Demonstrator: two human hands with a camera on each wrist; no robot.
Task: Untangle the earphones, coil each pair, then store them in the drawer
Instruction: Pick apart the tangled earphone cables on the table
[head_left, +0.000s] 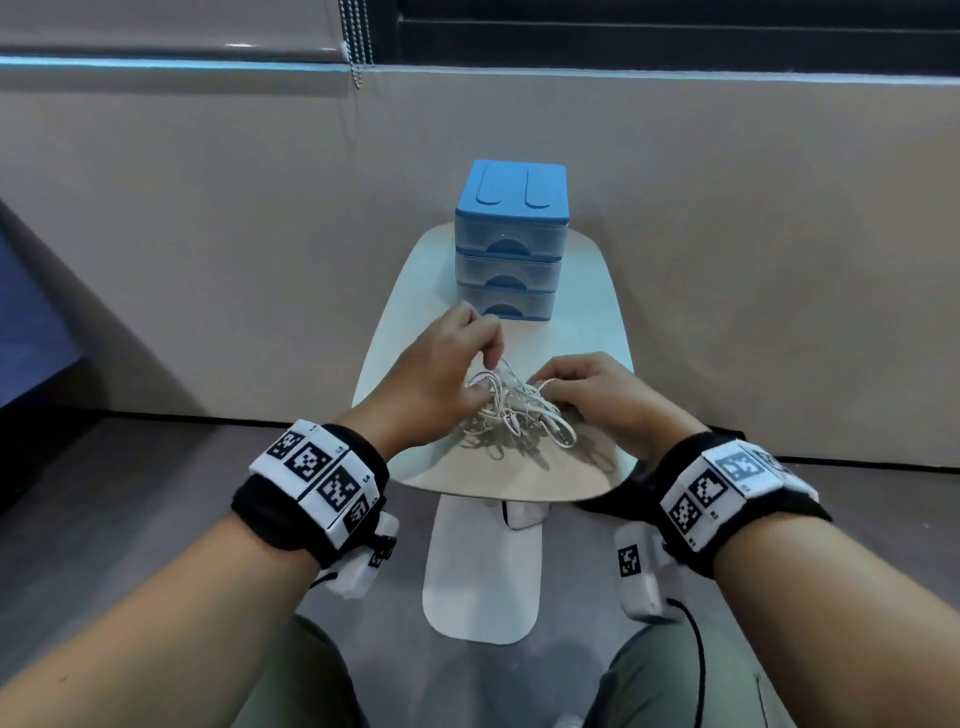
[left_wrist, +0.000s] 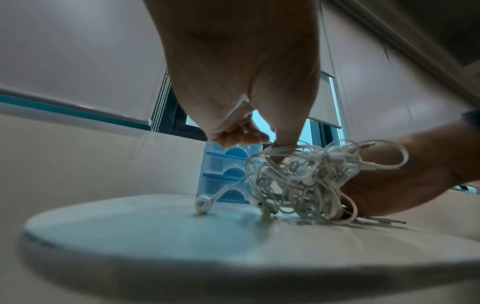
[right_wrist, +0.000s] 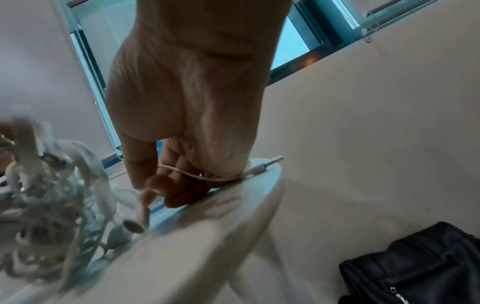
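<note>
Both wrists carry black bands with marker tags, forearms reach in from the near edge of the small white counter. Earphones: white tangled clump on the near half of the counter, between the two hands, cables knotted together, not coiled. A jack plug sticks out at the clump's near-right side. One earbud trails off to the left on a short lead and touches the counter surface.

Left hand: above the clump's left side, fingers curled, pinching cable loops at the top of the tangle. Right hand: on the clump's right side, low at the counter, fingers curled around a thin cable strand; wrist view shows the strand crossing its fingers and a bud hanging below.

Blue three-drawer unit at the far end of the counter, behind the hands, all three drawers closed. Black bag on the floor, right of the counter.
</note>
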